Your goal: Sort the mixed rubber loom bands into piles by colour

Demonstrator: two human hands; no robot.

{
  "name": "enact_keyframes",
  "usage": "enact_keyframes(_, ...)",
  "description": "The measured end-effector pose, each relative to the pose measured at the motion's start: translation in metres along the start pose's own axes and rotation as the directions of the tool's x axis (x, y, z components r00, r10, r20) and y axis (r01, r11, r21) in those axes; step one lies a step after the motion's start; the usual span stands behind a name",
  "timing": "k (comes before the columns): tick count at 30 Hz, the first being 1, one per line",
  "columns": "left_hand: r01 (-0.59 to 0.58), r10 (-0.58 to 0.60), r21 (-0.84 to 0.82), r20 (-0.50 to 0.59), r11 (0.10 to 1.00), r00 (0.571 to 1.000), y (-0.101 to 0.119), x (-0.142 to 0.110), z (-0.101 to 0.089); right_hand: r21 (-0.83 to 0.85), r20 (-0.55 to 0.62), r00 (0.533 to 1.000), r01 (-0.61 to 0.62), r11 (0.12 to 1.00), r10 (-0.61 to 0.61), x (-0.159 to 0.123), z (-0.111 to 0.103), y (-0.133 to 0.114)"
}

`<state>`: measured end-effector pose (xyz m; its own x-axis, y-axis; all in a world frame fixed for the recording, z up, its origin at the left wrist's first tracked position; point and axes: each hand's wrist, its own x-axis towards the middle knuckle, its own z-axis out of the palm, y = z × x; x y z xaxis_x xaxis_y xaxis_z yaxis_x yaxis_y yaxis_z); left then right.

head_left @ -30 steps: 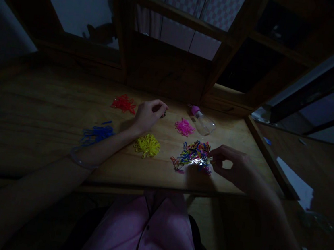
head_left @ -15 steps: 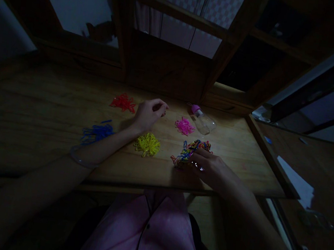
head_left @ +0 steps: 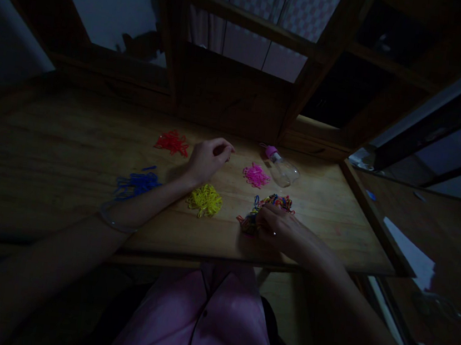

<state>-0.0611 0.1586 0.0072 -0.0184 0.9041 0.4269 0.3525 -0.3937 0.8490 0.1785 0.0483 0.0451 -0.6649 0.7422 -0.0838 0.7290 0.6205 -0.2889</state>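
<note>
My right hand [head_left: 278, 224] reaches down into a pile of mixed-colour rubber bands [head_left: 279, 201] near the desk's front edge. Its fingers are closed among the bands, with the tips hidden. My left hand [head_left: 210, 161], a clear bangle round its wrist, hovers over the middle of the desk. Thumb and fingers there meet in a pinch, and whatever they hold is too small and dark to name. Below it lies a yellow heap of bands [head_left: 204, 200]; a pink heap [head_left: 256, 175] sits to its right. To its left are a red heap [head_left: 172, 142] and, partly behind the forearm, a blue heap [head_left: 134, 184].
A clear bottle with a pink cap [head_left: 285, 172] lies on its side behind the mixed pile. Wooden shelving [head_left: 231, 97] rises along the desk's back. On the right, a raised edge [head_left: 376, 218] separates a lower surface with white paper [head_left: 408, 251].
My right hand has shifted slightly left and closed further over the mixed pile, covering more of the bands. The left hand keeps its pinch in nearly the same place. The view has shifted slightly.
</note>
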Motion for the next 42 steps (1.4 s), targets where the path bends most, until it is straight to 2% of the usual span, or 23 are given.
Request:
enact_keyframes(5,0.017,-0.017,0.004,0.002,1.000,1.000,0.003,-0.001,0.000,0.048,-0.018,1.000,-0.019,0.999,0.020,-0.003,-0.001,0.001)
enact_keyframes(10,0.006,-0.007,0.014,0.015,1.000,1.000,0.004,-0.001,0.000,0.083,-0.064,0.997,0.039,0.996,-0.034,-0.005,-0.001,-0.002)
enact_keyframes(20,-0.014,0.013,0.033,0.021,0.999,1.000,0.005,-0.001,0.001,0.048,0.009,1.000,-0.018,0.999,0.017,0.007,0.007,-0.001)
enact_keyframes(26,0.006,-0.006,0.022,0.012,1.000,1.000,0.007,-0.002,0.000,0.070,0.005,1.000,0.002,0.998,-0.002,0.008,0.004,0.005)
enact_keyframes(33,-0.015,0.014,0.039,0.019,0.999,1.000,0.009,-0.001,0.000,0.150,-0.099,0.995,0.012,0.989,0.003,-0.003,-0.016,0.007)
enact_keyframes(42,-0.006,0.006,0.001,-0.002,1.000,1.000,0.006,0.001,0.000,0.402,-0.111,0.988,-0.052,0.914,0.105,0.008,-0.022,0.009)
